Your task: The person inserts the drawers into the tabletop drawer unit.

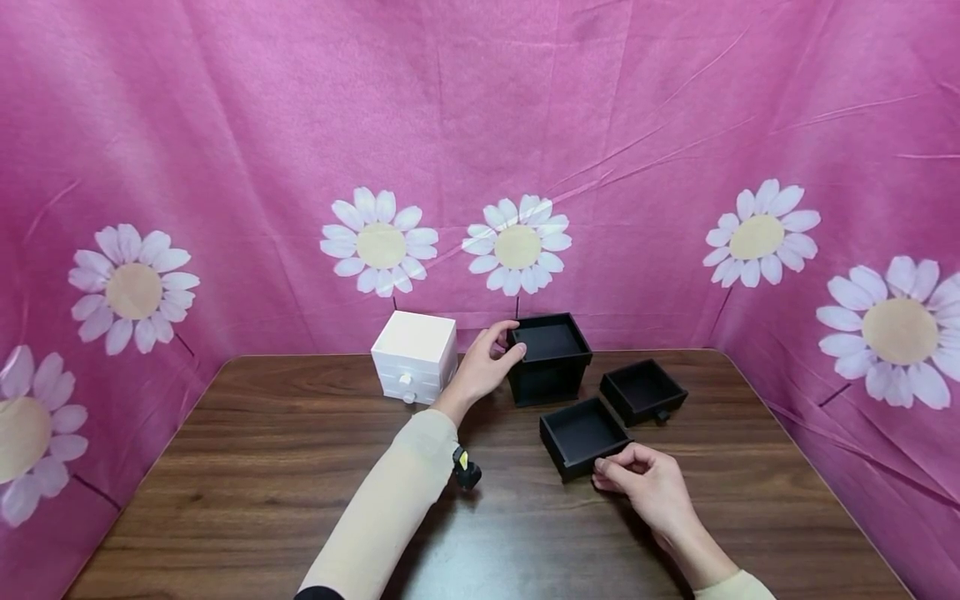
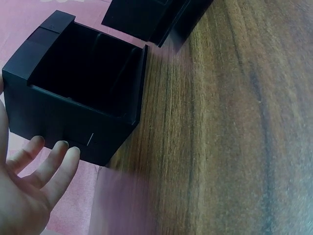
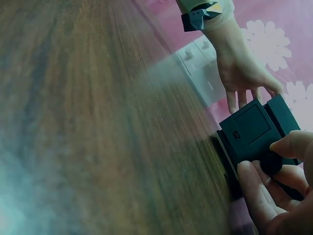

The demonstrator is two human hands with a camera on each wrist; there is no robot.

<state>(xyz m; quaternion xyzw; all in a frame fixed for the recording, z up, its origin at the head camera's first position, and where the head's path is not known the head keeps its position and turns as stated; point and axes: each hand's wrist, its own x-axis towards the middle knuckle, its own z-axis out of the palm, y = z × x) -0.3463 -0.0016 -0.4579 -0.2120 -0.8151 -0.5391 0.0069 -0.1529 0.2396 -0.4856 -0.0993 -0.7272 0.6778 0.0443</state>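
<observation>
A black box-like cabinet [image 1: 550,371] stands at the back, its front opening showing in the left wrist view. My left hand [image 1: 486,360] is at its left side, fingers [image 2: 61,171] extended toward the wall and fingertips right at its surface. With the thumb and fingers of my right hand [image 1: 651,487] I pinch the round black knob [image 3: 271,162] of a shallow black drawer [image 1: 566,467]. That drawer is in front of the cabinet, with its hollow side up. A second black drawer [image 1: 641,408] lies to the right, its knob toward me.
A white cabinet [image 1: 415,337] with small knobs stands left of the black one, beside my left forearm. All this is on a brown wooden table [image 1: 247,500]. A pink cloth [image 1: 525,108] with printed daisies hangs behind and along both sides.
</observation>
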